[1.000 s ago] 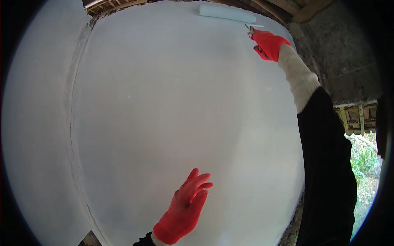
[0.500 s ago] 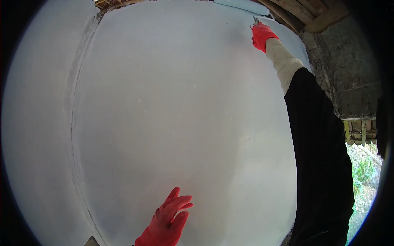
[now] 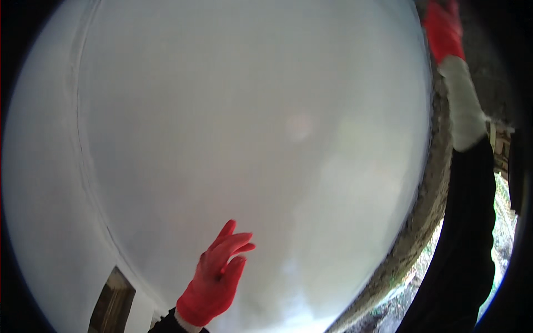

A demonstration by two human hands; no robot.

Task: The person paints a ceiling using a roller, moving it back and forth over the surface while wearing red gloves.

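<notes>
My left hand [image 3: 214, 277], in a red rubber glove, is raised low in the middle before a smooth white wall [image 3: 250, 139]. Its fingers are apart and hold nothing; whether they touch the wall I cannot tell. My right hand [image 3: 445, 33], gloved in the same red, reaches high at the upper right beyond the wall's edge. It is blurred and cut off by the top of the picture. The paint roller that it gripped half a second ago lies outside the view. A cream knitted cuff and a black sleeve [image 3: 463, 233] cover the right arm.
A crack-like seam [image 3: 79, 127] runs down the white surface at the left. Below it is a dark brown opening [image 3: 114, 302]. Rough grey-brown masonry [image 3: 433, 183] borders the wall on the right, with daylight and greenery [image 3: 502, 222] beyond.
My right hand has swung right and up to the picture's edge, and the roller has gone out of view. The view has shifted down and right. My left hand keeps its pose.
</notes>
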